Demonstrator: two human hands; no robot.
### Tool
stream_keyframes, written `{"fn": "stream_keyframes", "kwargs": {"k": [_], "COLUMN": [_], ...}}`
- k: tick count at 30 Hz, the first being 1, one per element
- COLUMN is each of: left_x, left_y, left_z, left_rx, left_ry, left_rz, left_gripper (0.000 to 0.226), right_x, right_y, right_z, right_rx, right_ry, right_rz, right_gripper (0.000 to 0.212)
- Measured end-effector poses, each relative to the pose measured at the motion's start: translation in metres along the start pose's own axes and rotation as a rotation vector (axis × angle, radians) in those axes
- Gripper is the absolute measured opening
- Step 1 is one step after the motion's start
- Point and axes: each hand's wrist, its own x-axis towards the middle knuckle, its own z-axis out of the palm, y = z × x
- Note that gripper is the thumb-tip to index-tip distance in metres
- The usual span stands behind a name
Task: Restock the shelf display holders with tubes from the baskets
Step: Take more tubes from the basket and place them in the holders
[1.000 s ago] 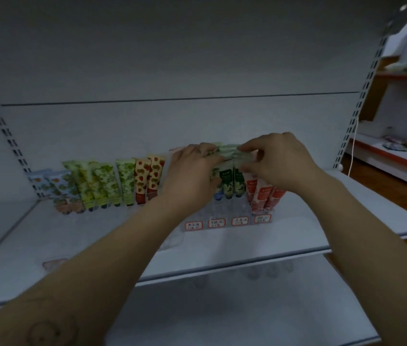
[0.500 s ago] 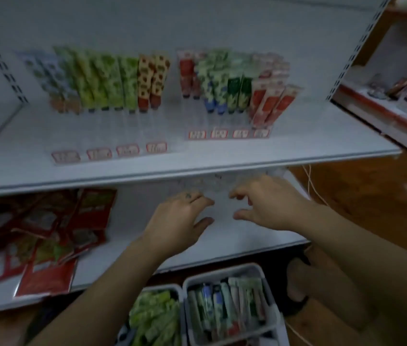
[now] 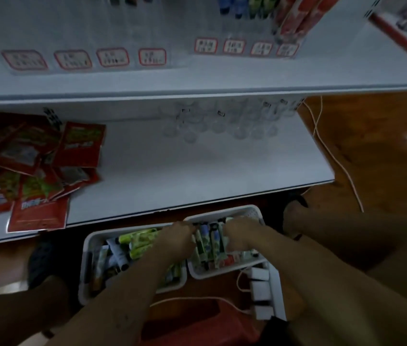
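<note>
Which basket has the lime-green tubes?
The left basket: lime-green tubes lie across its far end. The right basket, beside the white power strip, holds darker green, blue and red tubes instead.

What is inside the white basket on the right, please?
The basket holds packed tubes, green, blue and red. The left hand and right hand reach in and cover the tubes at each side.

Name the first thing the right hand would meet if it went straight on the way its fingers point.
The bundle of tubes in the right white basket. The right hand points left and down into them, seemingly against their side, though blur hides actual contact.
</note>
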Motion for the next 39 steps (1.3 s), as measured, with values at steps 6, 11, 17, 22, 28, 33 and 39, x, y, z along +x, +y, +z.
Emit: {"fn": "stream_keyframes", "kwargs": {"k": [6,11,17,22,28,33,39], "left_x": [0.015,0.037,0.053,0.064,0.082,0.079,0.057], "left_y": [0.013,0.032,0.024,0.023,0.036,0.045,0.042], "left_z": [0.028,0.042,0.064,0.062,0.05,0.039,0.007], "left_rx": [0.254,0.344,0.324,0.39,0.533,0.58,0.204], "left_ry": [-0.052,-0.106,-0.11,-0.169,-0.121,-0.191,-0.183], "left_rz": [0.119,0.154,0.173,0.208,0.257,0.245,0.062], "left_gripper": [0.036,0.041,0.054,0.06,0.045,0.053,0.043], "right_x": [0.035,0.052,0.07,0.077,0.065,0.049,0.026], "right_y": [-0.005,-0.017,-0.011,0.007,0.057,0.072,0.064], "right_z": [0.045,0.057,0.075,0.081,0.077,0.07,0.053], "right_rx": [0.124,0.198,0.418,0.631,0.86,0.948,0.916], "right_ry": [-0.094,-0.025,0.02,0.043,0.016,0.195,0.297], "right_rz": [0.029,0.134,0.208,0.276,0.231,0.24,0.268], "right_gripper": [0.026,0.035,0.06,0.048,0.027,0.033,0.053]}}
